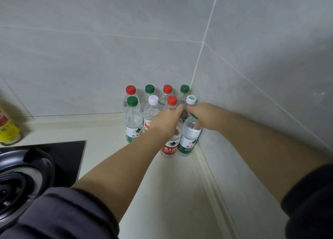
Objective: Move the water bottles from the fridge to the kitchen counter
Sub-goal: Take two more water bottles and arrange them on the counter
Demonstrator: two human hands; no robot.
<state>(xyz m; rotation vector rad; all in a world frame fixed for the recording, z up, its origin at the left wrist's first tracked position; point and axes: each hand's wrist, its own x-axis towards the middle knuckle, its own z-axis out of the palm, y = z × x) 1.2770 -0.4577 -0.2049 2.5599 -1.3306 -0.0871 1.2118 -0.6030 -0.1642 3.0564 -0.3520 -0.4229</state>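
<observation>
**Two bottles held in the corner**

Head view: my left hand (166, 120) is curled round the neck of the red-label bottle (170, 146). My right hand (201, 115) is curled round the neck of the green-label bottle (189, 141), at 3 o'clock of the red one. Both stand on the counter (162, 184). Eight more bottles (133, 119) crowd at 11 and 12 o'clock. The tile wall (252, 112) is just beside at 3 o'clock. Open room lies at 6 o'clock, the black stove top (68, 154) at 9. The bottles are clear, round plastic; the counter is smooth and pale.
</observation>
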